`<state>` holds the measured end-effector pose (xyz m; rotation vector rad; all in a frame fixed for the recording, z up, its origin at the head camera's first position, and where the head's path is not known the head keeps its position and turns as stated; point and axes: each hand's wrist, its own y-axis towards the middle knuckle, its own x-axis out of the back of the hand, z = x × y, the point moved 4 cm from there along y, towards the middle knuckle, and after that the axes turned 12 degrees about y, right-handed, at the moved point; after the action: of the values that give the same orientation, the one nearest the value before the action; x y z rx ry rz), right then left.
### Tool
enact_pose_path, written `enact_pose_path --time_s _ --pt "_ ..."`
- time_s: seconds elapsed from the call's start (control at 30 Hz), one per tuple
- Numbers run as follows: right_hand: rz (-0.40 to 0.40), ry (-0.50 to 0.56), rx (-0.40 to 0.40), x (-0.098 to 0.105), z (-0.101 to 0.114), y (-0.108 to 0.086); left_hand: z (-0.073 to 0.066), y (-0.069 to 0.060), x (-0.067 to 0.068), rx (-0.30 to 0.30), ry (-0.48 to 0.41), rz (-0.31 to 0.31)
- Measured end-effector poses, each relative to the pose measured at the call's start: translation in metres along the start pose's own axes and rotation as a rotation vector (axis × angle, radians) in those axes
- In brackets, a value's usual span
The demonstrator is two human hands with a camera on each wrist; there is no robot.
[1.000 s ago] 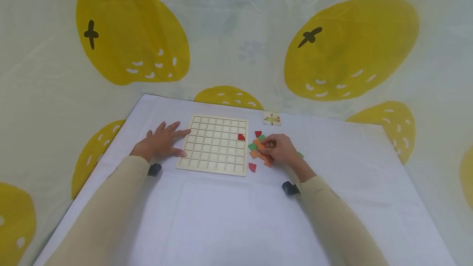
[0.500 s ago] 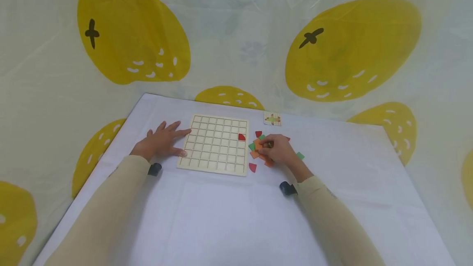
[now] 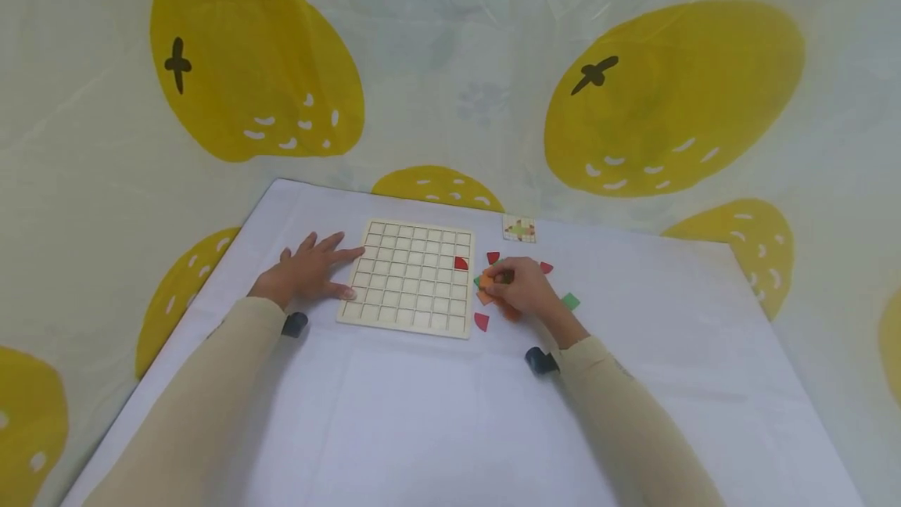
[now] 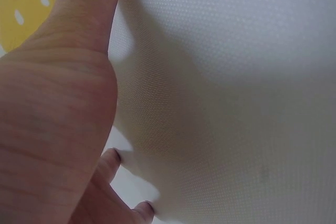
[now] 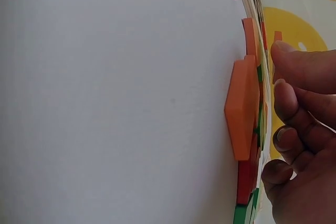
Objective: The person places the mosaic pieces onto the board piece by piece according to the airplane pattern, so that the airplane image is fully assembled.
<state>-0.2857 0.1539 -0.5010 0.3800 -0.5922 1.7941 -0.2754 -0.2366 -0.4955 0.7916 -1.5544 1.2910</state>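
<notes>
**Right hand (image 3: 528, 285) pinching an orange tile (image 5: 278, 36) beside the grid board (image 3: 408, 280); left hand (image 3: 304, 274) on the board's left edge**

Backdrop (image 3: 450, 37): pale cloth, big yellow fruit prints, behind and around the board. Desk (image 3: 394, 413): white cover, under the board. Sleeves: left sleeve (image 3: 197, 390) comes in from the near left of the board, right sleeve (image 3: 626, 413) from the near right, both beige.

Grid board: pale, square cells, flat. Left hand: at its left side, grip apart, fingers spread, thumb and index finger touching the edge. Right hand: to its right, over the tile pile, grip together, thumb and index finger clamped on the orange tile, so that tile is just right of the board.

Card (image 3: 519, 228): small, colored pattern, right of the board's far right corner, not touching it.

Orange pile (image 5: 243, 108): overlapping tiles right of the board, partly hidden by the right hand; some green among them. Green tile (image 3: 570, 301): loose, farther right of the board, near the right wrist.

Red quarter-round (image 3: 461, 263): in the board's rightmost column, far half. More red pieces (image 3: 482, 322) lie loose right of the board, around the pile.
</notes>
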Motion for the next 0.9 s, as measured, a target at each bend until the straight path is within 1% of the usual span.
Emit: enact_pose_path --time_s 0.27,0.47,0.7,0.9 --pt "-0.007 -0.036 -0.023 -0.007 0.006 0.004 0.003 0.001 0.0 0.01 0.01 0.013" --pt "-0.011 -0.049 -0.006 -0.011 0.011 0.006 0.002 0.001 0.001 0.016 -0.003 0.023" --pt "-0.008 -0.035 0.008 -0.017 0.011 0.009 0.001 0.002 -0.001 0.033 -0.004 0.034" --pt "0.009 -0.025 0.021 -0.021 0.013 0.012 0.001 0.002 -0.001 0.027 -0.008 0.02"
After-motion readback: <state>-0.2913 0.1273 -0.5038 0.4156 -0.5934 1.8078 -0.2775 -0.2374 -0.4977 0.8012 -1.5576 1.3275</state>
